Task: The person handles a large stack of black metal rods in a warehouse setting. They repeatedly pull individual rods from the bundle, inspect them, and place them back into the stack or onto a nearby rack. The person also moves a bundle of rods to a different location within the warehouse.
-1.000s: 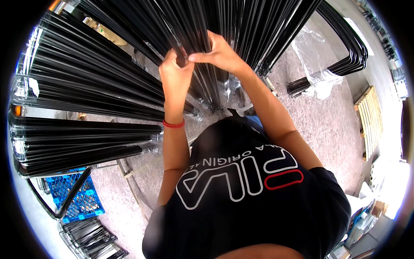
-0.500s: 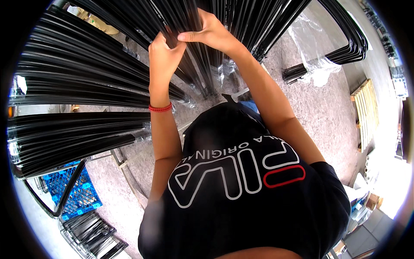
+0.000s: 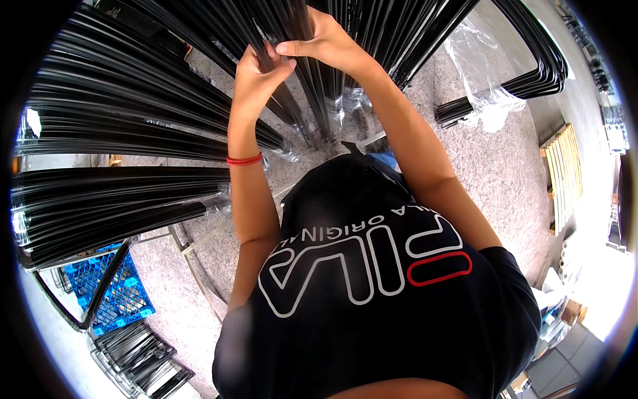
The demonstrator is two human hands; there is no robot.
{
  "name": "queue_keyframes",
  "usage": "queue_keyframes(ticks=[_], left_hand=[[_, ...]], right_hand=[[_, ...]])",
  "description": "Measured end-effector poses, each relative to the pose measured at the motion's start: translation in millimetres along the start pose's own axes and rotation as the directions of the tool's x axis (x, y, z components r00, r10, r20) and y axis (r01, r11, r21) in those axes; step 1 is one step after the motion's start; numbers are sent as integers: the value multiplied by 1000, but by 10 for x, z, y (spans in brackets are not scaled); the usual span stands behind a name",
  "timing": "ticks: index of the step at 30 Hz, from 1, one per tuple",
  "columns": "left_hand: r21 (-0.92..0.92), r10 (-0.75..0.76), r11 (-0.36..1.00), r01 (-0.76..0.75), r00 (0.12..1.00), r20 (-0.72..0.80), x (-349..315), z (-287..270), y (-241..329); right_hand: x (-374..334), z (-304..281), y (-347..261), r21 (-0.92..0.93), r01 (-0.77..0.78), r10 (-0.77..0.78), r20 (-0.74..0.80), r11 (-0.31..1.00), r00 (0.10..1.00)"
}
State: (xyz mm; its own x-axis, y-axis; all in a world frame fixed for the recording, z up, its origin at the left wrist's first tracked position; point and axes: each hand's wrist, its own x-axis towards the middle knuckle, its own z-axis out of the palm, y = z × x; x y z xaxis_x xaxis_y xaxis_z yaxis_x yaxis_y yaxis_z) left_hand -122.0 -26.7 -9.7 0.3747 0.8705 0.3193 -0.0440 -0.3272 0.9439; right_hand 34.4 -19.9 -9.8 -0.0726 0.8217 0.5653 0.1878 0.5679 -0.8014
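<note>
Close together at the top middle, both my hands are closed round long, dark, glossy tubes in a dense upright row. My left hand (image 3: 256,83), below a red cord bracelet (image 3: 244,160), wraps one or more black tubes (image 3: 264,61), its thumb pointing right. Just to the right, my right hand (image 3: 327,48) curls round a thicker black bundle (image 3: 287,20), its thumb reaching left over the front. The far fingers of both hands are hidden behind the tubes. Clear plastic wrap (image 3: 337,110) covers the lower ends of some tubes.
More black tube bundles (image 3: 126,189) fan out on the left. Bent black frames (image 3: 541,80) with a clear plastic sheet (image 3: 488,73) stand at the right. A wooden pallet (image 3: 562,174) lies at the far right, a blue plastic pallet (image 3: 109,286) at the lower left beside stacked black frames (image 3: 136,356).
My left hand has shifted slightly, its thumb now stretched further right near the right thumb. My right hand stays almost in place, and the tubes around the hands have moved a little.
</note>
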Motion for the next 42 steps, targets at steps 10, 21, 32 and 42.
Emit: queue_keyframes(ticks=[10, 21, 32, 42], left_hand=[[38, 75, 997, -71, 991, -108, 3, 125, -33], [240, 118, 968, -79, 981, -154, -4, 97, -6], [189, 92, 979, -73, 991, -96, 29, 53, -34], [251, 70, 967, -52, 996, -63, 47, 60, -63]], right_hand=[[-15, 24, 196, -79, -15, 13, -20, 997, 1000], [0, -105, 40, -29, -159, 162, 120, 987, 980], [-19, -98, -99, 30, -72, 67, 141, 997, 988], [-31, -123, -190, 67, -143, 134, 133, 987, 982]])
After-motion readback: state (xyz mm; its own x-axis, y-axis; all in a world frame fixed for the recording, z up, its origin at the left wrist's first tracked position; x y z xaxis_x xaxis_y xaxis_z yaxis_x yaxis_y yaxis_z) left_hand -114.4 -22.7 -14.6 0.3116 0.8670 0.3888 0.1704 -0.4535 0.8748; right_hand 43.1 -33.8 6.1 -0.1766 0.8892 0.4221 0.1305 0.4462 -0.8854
